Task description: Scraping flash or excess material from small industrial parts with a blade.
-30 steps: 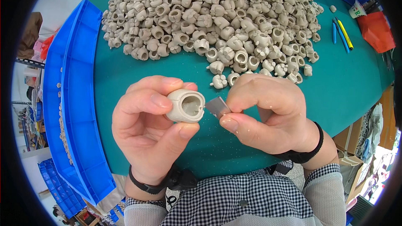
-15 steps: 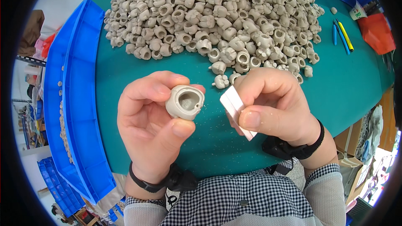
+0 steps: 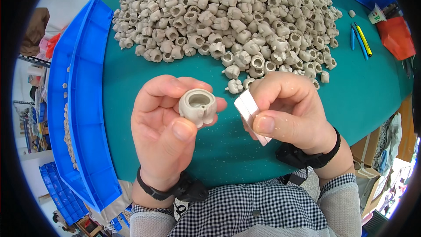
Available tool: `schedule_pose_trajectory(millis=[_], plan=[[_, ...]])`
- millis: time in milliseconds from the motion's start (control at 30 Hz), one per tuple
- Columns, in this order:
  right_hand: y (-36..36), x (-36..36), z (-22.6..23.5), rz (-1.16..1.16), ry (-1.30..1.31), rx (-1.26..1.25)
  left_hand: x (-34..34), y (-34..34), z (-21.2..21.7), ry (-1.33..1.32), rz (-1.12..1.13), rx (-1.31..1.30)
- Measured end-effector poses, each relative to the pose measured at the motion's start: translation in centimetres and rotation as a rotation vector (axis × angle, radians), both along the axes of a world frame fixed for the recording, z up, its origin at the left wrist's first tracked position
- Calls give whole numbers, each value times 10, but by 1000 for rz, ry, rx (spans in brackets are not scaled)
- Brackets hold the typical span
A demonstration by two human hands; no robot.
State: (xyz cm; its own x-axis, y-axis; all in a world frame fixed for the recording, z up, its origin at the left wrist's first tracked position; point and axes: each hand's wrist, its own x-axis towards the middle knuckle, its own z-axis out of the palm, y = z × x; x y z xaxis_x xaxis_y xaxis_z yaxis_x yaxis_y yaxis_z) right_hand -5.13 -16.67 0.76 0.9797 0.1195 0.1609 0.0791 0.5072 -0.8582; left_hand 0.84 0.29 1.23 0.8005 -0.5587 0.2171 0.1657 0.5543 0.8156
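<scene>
My left hand (image 3: 164,127) holds a small hollow clay figure (image 3: 198,109) between thumb and fingers, its round opening tilted up toward me. The piece is grey-beige, with a thick rim and rounded bumps below. Just to its right, my right hand (image 3: 287,114) pinches a flat white block (image 3: 251,116) with a thin line along its face; what it is made of I cannot tell. The block and the figure are apart. Beyond both hands rises a big heap of similar clay figures (image 3: 219,22), several lying loose at its near edge.
Pale crumbs dot the green tabletop (image 3: 210,158). Along the left edge stands a blue plastic tray (image 3: 90,105), with clay bits in the part beyond it. Slim blue and yellow tools (image 3: 363,41), a red piece (image 3: 397,37) and a white cup (image 3: 376,15) lie at the far right.
My left hand has turned the clay figure, so its opening now faces more upward and the bumps below show. The right hand and white block have barely moved.
</scene>
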Motion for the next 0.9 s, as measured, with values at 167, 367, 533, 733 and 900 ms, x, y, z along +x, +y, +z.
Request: schedule_pose_trajectory(millis=[167, 367, 533, 733, 900], plan=[[0, 0, 0, 1, -6, -8, -3, -3, 3, 127, 58, 4], [-1, -1, 1, -10, -3, -5, 2, -2, -5, -264, 82, 36], [-1, 0, 0, -4, 2, -4, 3, -2, -6, -424, 124, 58], [-1, 1, 0, -19, 14, -8, 5, -2, -5, -425, 122, 64], [1, 1, 1, -25, 32, -12, 2, 1, -2, -305, 153, 103]])
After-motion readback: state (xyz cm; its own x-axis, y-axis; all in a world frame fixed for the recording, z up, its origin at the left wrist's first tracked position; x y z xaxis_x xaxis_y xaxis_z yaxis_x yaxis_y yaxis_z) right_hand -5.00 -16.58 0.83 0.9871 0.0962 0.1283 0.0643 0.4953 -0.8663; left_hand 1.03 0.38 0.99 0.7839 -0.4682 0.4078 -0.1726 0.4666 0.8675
